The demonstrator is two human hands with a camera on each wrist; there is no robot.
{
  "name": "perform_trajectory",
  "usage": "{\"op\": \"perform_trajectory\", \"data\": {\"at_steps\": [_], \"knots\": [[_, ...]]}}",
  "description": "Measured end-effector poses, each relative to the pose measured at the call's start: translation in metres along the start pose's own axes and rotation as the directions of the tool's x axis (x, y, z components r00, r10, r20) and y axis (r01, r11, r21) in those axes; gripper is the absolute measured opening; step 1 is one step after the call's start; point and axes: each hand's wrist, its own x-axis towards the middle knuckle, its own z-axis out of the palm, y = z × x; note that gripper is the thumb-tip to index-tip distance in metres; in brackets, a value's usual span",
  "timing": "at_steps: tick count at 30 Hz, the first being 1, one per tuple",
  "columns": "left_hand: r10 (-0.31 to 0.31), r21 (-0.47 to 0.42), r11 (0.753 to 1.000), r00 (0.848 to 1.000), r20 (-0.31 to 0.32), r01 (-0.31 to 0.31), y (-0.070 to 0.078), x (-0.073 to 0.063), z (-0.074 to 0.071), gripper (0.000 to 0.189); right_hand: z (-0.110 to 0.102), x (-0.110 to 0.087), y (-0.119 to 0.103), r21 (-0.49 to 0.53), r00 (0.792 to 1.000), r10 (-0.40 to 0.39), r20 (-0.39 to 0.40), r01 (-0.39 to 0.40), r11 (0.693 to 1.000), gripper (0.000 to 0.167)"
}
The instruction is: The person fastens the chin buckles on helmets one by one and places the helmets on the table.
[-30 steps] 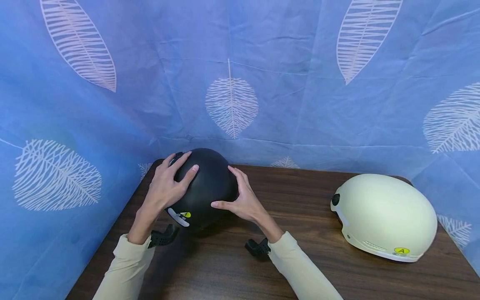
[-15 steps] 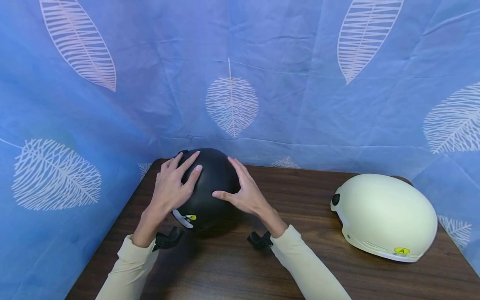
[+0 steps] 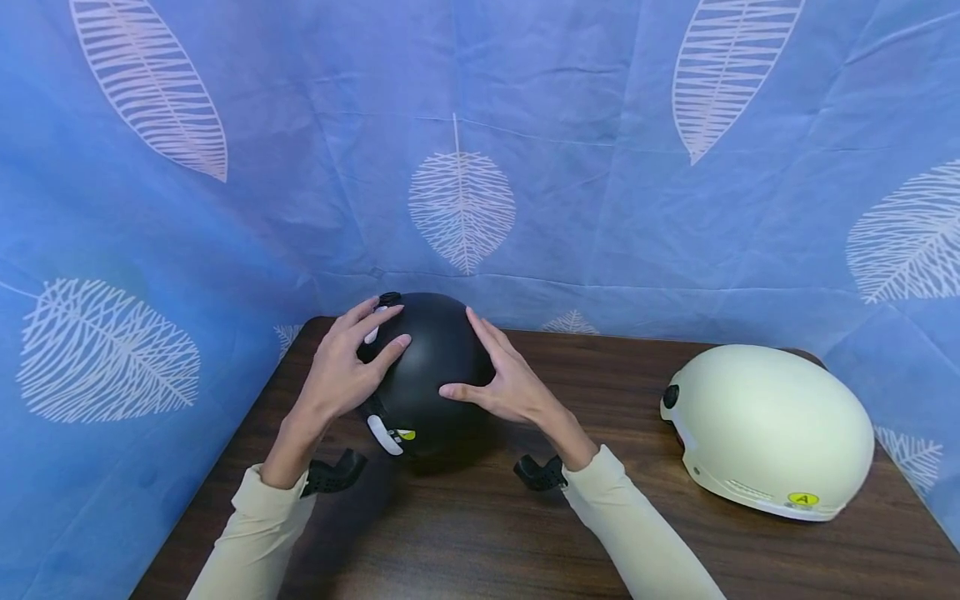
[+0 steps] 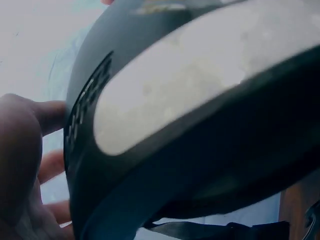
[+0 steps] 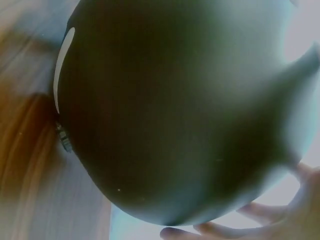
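Observation:
A matte black helmet (image 3: 435,358) is held between both hands over the far left of the table. My left hand (image 3: 337,371) grips its left side, fingers over the top and thumb on the shell. On the opposite side my right hand (image 3: 517,387) grips it with spread fingers and thumb. A pale strip (image 3: 385,435) and a small yellow sticker (image 3: 406,434) mark its lower edge. The left wrist view catches the helmet's dark underside and a black strap (image 4: 220,230) below it. Shell and fingers (image 5: 265,212) fill much of the right wrist view.
A cream helmet (image 3: 772,425) with a yellow "A" sticker rests at the table's right. The dark wood table (image 3: 465,533) reaches back to a blue leaf-patterned cloth (image 3: 570,200). Black camera mounts (image 3: 333,473) sit on both wrists.
The black helmet has shifted to the right and turned slightly, so more of its left-side fittings show. Both hands have moved right with it. The cream helmet stays put.

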Motion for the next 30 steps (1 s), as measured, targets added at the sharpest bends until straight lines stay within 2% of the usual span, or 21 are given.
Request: {"op": "perform_trajectory", "data": {"at_steps": [5,8,17,23,30], "knots": [[-0.125,-0.052,0.991,0.992,0.027,0.126,-0.001,0.000,0.003,0.065,-0.002,-0.003,0.003,0.006,1.000,-0.019,-0.002,0.019,1.000,0.108],[-0.160,-0.079,0.983,0.986,0.048,0.163,-0.002,0.000,0.005,0.072,-0.003,-0.005,0.004,0.005,1.000,-0.026,-0.004,0.026,1.000,0.107],[-0.147,-0.190,0.967,0.982,0.120,0.168,-0.005,0.002,0.006,0.074,-0.008,-0.012,0.005,-0.012,0.999,-0.050,0.016,0.051,0.999,0.107],[-0.118,-0.238,0.960,0.985,0.126,0.146,-0.001,0.002,0.009,0.074,-0.010,-0.016,0.007,-0.016,0.998,-0.060,0.027,0.060,0.998,0.107],[-0.043,-0.183,0.981,0.994,0.099,0.061,0.008,0.000,0.015,0.078,-0.011,-0.013,0.007,-0.026,0.998,-0.063,0.024,0.063,0.998,0.106]]}}
